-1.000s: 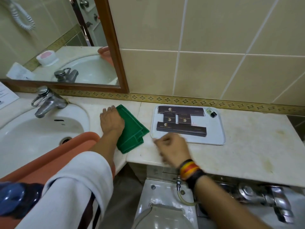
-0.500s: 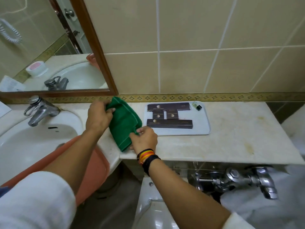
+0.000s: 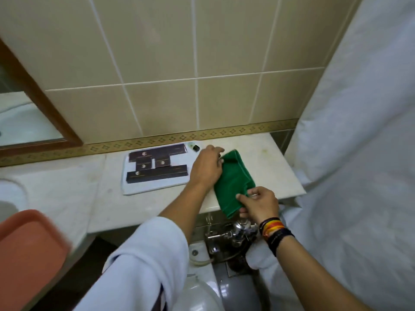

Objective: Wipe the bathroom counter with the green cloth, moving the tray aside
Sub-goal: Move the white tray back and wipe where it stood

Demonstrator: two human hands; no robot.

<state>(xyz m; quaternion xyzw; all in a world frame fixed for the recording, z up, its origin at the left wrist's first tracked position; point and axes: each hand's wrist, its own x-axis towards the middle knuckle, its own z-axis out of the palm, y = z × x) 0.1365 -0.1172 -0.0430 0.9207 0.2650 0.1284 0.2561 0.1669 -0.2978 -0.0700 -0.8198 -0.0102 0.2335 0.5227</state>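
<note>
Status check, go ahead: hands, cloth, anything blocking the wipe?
Left hand and right hand both gripping green cloth on counter. Tray of dark boxes unmoved, left of cloth, covering that patch.

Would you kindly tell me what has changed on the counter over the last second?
The green cloth went from left of the tray to its right. The right hand, earlier free, now pinches its near corner, and the left hand stays on it. The tray and its dark boxes are arranged as before.
</note>
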